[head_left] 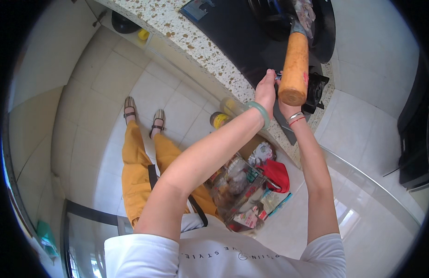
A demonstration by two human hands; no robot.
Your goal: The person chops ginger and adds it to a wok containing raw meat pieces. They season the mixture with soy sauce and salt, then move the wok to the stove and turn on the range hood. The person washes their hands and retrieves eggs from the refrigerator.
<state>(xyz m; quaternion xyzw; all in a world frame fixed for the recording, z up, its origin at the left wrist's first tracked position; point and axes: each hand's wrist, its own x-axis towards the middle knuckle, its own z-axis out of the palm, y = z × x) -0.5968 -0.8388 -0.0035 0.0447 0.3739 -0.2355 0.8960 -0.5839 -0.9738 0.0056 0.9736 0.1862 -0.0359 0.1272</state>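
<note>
Fingers (269, 78) of my left hand (266, 92) stood straight and close together, raised just left of the wooden handle (295, 68); whether they gripped anything I could not tell. My right hand (283, 99) sat behind the handle's lower end and was mostly hidden, so I could not tell whether it was closed on it. The handle rose upright from between my two hands, its top meeting a dark pan (279, 18) on the black cooktop (242, 37).

Far left of the handle, pale square floor tiles (108, 78) filled the room, and I counted two sandalled feet (142, 116) below mustard trousers (140, 162). Nearer the handle, a speckled stone counter (191, 34) ran in a diagonal band, carrying the cooktop. Just left of the handle and lower, by the counter's front, stood two jars with yellow contents (224, 113).

Below the handle, on the floor, I saw one clear bin (237, 187) stuffed with packets and one red bag (275, 173) against it. On my wrists I counted one green bangle (260, 113) on the left and two thin bracelets (294, 118) on the right. Right of the handle lay more pale tile and one dark cabinet (416, 139) at the edge.
</note>
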